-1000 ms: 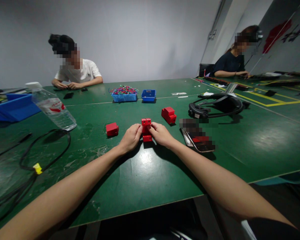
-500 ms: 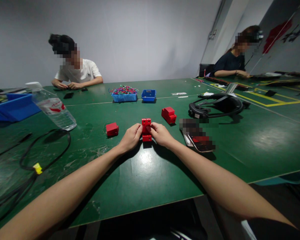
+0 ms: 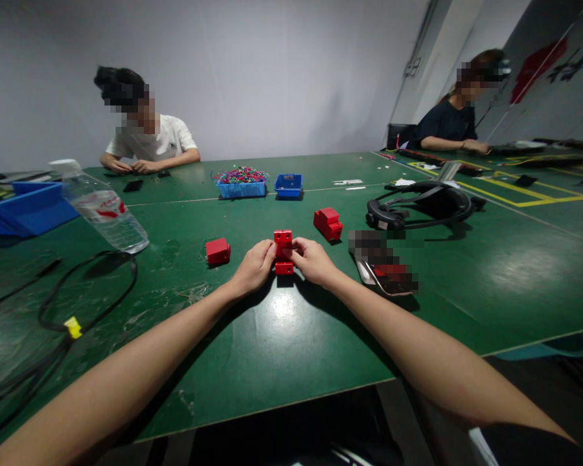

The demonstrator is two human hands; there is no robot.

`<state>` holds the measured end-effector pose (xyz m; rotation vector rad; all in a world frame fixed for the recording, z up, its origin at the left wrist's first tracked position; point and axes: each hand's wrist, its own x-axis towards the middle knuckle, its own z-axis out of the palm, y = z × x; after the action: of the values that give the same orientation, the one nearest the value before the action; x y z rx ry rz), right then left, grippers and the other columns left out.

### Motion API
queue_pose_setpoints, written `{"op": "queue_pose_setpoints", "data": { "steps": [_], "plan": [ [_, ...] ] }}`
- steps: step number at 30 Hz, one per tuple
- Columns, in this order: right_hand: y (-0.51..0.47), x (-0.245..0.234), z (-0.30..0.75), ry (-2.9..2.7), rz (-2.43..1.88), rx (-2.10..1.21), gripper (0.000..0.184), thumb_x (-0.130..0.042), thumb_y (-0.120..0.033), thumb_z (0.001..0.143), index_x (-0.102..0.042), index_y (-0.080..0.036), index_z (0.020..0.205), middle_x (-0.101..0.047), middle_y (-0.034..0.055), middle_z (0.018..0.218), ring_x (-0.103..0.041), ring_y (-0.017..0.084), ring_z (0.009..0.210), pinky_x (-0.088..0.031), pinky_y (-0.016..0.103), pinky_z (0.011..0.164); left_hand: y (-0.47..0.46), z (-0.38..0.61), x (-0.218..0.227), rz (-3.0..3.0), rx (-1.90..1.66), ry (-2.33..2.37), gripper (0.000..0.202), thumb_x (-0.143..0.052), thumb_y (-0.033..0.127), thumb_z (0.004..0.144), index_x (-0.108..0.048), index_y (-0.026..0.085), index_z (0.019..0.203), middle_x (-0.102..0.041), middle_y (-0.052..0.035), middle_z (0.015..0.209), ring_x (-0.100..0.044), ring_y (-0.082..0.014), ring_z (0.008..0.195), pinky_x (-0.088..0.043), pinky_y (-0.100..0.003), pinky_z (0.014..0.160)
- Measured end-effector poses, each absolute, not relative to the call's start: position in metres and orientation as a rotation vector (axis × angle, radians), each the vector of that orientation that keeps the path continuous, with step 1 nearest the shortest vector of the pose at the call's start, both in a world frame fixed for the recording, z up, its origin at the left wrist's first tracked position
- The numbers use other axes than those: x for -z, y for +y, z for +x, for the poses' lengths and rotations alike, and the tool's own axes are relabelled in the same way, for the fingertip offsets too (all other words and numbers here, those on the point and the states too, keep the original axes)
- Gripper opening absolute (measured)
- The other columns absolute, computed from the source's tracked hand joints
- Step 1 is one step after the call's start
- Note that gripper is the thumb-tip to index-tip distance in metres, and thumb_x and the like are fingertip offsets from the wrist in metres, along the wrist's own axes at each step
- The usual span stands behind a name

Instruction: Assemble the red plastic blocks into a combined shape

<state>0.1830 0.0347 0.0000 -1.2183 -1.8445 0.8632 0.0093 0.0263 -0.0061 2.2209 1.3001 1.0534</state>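
Observation:
Both my hands meet at the middle of the green table on a red plastic part that stands upright between them. My left hand grips its left side with curled fingers. My right hand pinches its right side. A second red block lies to the left of my left hand. A third red block lies behind and to the right of my right hand.
A water bottle, a blue bin and black cables are at the left. Two blue trays stand behind. A headset and a phone lie at the right. Two people sit at the far side.
The red part between my hands has shifted very slightly left; my fingers have adjusted on it. Nothing else has moved.

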Motion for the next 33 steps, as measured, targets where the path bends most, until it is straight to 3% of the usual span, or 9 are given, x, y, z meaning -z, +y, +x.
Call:
{"op": "queue_pose_setpoints", "data": {
  "steps": [7,10,16,18,22,27,33],
  "plan": [
    [0.04,0.008,0.179,-1.448,-1.179,-1.045,0.013,-0.058,-0.02,0.085,-0.066,-0.014,0.093,-0.074,0.0074,0.094,-0.068,0.018,0.084,-0.052,0.03,0.08,0.024,0.009,0.006,2.249,-1.023,1.243,0.045,-0.031,0.047,0.1,-0.062,0.016,0.104,-0.067,-0.0102,0.1,-0.062,-0.0224,0.094,-0.049,-0.038,0.088],
    [0.042,0.009,0.178,-1.345,-1.127,-1.112,0.015,-0.058,-0.02,0.083,-0.065,-0.013,0.094,-0.074,0.0079,0.094,-0.068,0.018,0.085,-0.052,0.03,0.081,0.022,0.01,0.005,2.281,-0.972,1.251,0.047,-0.04,0.05,0.097,-0.057,0.014,0.121,-0.067,-0.0133,0.113,-0.063,-0.0251,0.102,-0.048,-0.043,0.095],
    [0.04,0.006,0.177,-1.318,-1.093,-1.111,0.016,-0.059,-0.021,0.083,-0.066,-0.015,0.096,-0.075,0.0072,0.095,-0.069,0.019,0.089,-0.053,0.032,0.085,0.021,0.011,0.007,2.329,-0.927,1.256,0.069,-0.063,0.054,0.085,-0.041,0.015,0.138,-0.062,-0.0173,0.127,-0.061,-0.0298,0.114,-0.045,-0.048,0.101],
    [0.038,0.004,0.177,-1.311,-1.1,-1.119,0.018,-0.062,-0.023,0.081,-0.066,-0.014,0.096,-0.075,0.0074,0.093,-0.069,0.02,0.088,-0.054,0.032,0.083,0.02,0.011,0.007,2.344,-0.933,1.233,0.073,-0.066,0.053,0.082,-0.038,0.016,0.138,-0.061,-0.0176,0.129,-0.06,-0.0302,0.116,-0.046,-0.048,0.101],
    [0.037,0.001,0.176,-1.289,-1.1,-1.142,0.017,-0.066,-0.024,0.078,-0.068,-0.014,0.092,-0.075,0.0074,0.092,-0.07,0.019,0.086,-0.054,0.031,0.081,0.019,0.011,0.005,2.335,-0.96,1.216,0.062,-0.062,0.048,0.086,-0.04,0.017,0.135,-0.062,-0.0161,0.126,-0.062,-0.0287,0.114,-0.048,-0.046,0.099],
    [0.036,-0.001,0.178,-1.272,-1.093,-1.227,0.018,-0.067,-0.028,0.081,-0.069,-0.012,0.089,-0.075,0.0089,0.089,-0.069,0.017,0.077,-0.055,0.029,0.073,0.02,0.011,0.006,2.358,-1.062,1.17,0.049,-0.052,0.039,0.092,-0.044,0.016,0.134,-0.057,-0.0169,0.133,-0.055,-0.0272,0.124,-0.042,-0.046,0.108],
    [0.038,0.007,0.178,-1.381,-1.23,-1.157,0.024,-0.066,-0.032,0.084,-0.072,-0.013,0.098,-0.075,0.009,0.089,-0.069,0.017,0.075,-0.055,0.029,0.072,0.024,0.01,0.01,2.408,-1.145,1.172,0.049,-0.051,0.029,0.091,-0.043,0.015,0.138,-0.053,-0.0183,0.137,-0.051,-0.028,0.129,-0.039,-0.049,0.112]
  ]
}}
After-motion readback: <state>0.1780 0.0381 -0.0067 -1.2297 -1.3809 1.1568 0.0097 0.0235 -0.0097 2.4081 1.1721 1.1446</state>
